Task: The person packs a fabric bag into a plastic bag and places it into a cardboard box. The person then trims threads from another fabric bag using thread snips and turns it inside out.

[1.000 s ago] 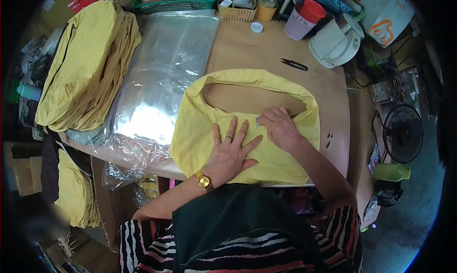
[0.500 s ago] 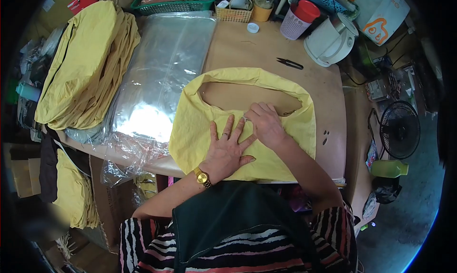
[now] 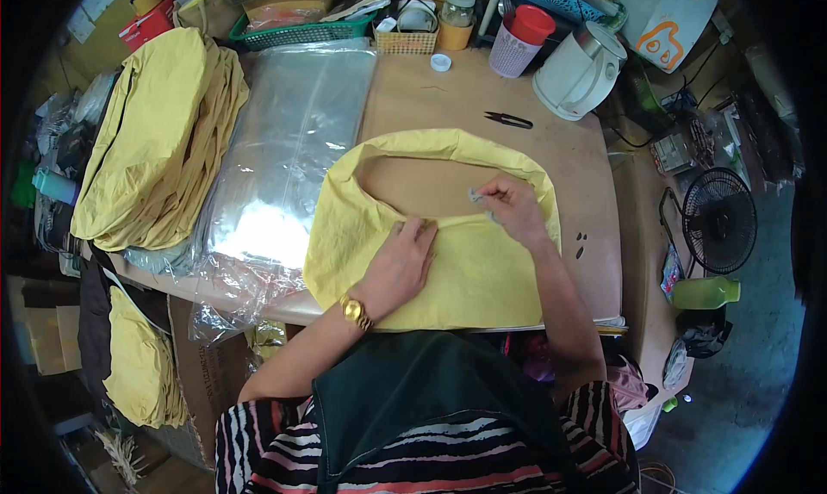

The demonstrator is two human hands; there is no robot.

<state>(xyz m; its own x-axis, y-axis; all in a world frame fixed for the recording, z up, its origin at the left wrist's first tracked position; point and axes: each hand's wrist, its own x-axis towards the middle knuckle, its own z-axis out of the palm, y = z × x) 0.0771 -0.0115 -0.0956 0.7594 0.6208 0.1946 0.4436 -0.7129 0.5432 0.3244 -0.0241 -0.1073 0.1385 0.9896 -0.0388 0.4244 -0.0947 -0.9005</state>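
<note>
A yellow fabric bag (image 3: 465,274) lies flat on the brown table (image 3: 413,89), its wide handle loop toward the far side. My left hand (image 3: 401,266) rests on the bag, fingers bent and closed on the edge of its opening. Just over the right part of that opening, my right hand (image 3: 512,208) pinches a small greyish-blue scrap (image 3: 475,196), which sticks out past the fingertips and also shows below them. Beyond the handle lie black thread snips (image 3: 508,120).
Clear plastic sleeves (image 3: 297,124) and a pile of yellow bags (image 3: 151,141) are at the left. Toward the back stand a white kettle (image 3: 579,72), a red cup (image 3: 531,25), a jar (image 3: 457,10) and baskets (image 3: 301,34). A black fan (image 3: 719,220) is at the right.
My left hand has gone from spread flat to bent fingers at the opening's edge. My right hand has moved right and lifted off the bag with the scrap. The view has shifted slightly.
</note>
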